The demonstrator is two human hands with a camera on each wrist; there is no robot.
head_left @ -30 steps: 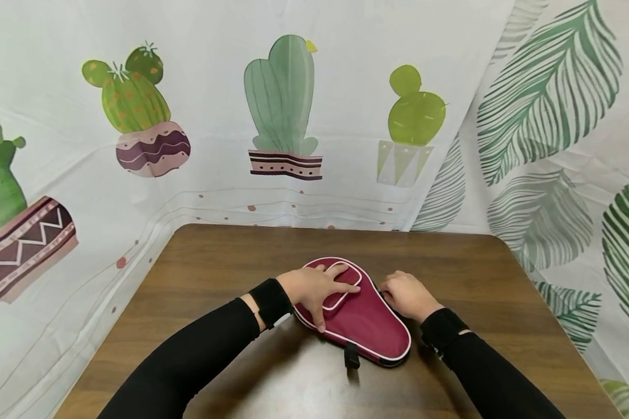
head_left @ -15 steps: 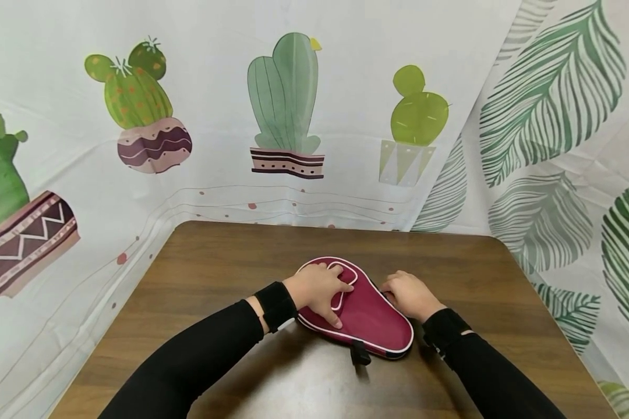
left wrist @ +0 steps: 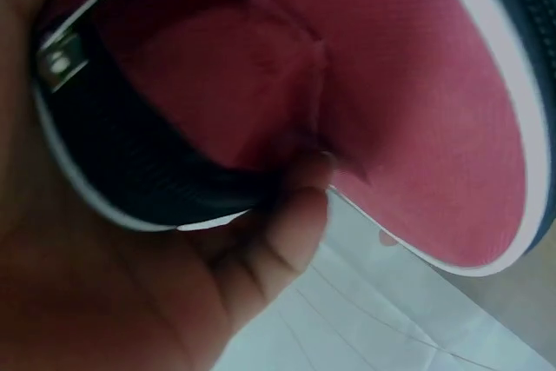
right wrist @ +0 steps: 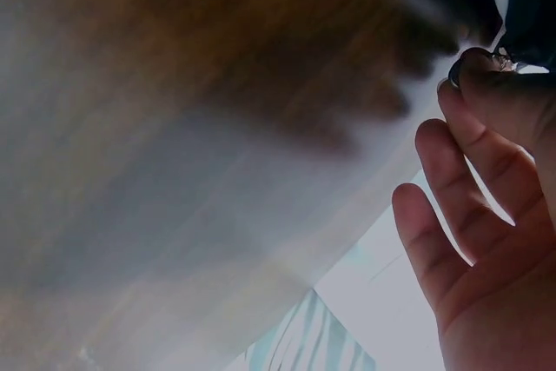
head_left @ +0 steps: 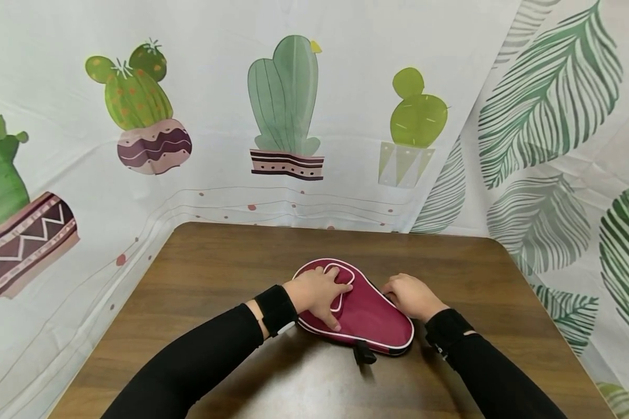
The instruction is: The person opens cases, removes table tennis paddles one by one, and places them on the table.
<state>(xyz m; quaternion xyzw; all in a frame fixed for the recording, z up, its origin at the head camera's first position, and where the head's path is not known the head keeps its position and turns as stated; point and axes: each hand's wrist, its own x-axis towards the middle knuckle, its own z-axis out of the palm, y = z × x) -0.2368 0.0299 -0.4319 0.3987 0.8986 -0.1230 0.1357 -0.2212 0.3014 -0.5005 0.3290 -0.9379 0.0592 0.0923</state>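
Observation:
A maroon table tennis bat case (head_left: pixel 369 311) with white piping lies flat on the table. My left hand (head_left: pixel 314 294) rests on its wide end with fingers spread over the raised pocket (left wrist: pixel 226 84). In the left wrist view a metal zipper pull (left wrist: pixel 62 62) shows on the pocket's dark zipper band, and one finger presses at the pocket's edge. At the far right side of the case, my right hand (head_left: pixel 411 295) pinches a small zipper pull (right wrist: pixel 502 60) between thumb and index finger. The other fingers of that hand are loosely extended.
A black strap loop (head_left: pixel 364 353) sticks out from the near side of the case. The brown wooden table (head_left: pixel 230 256) has rounded far corners and ends at a white cloth backdrop (head_left: pixel 209 87) printed with cacti and leaves.
The narrow end of the case has shifted slightly away and to the right. My left hand has turned a little on the pocket, its thumb moving right. The right hand stays nearly in place.

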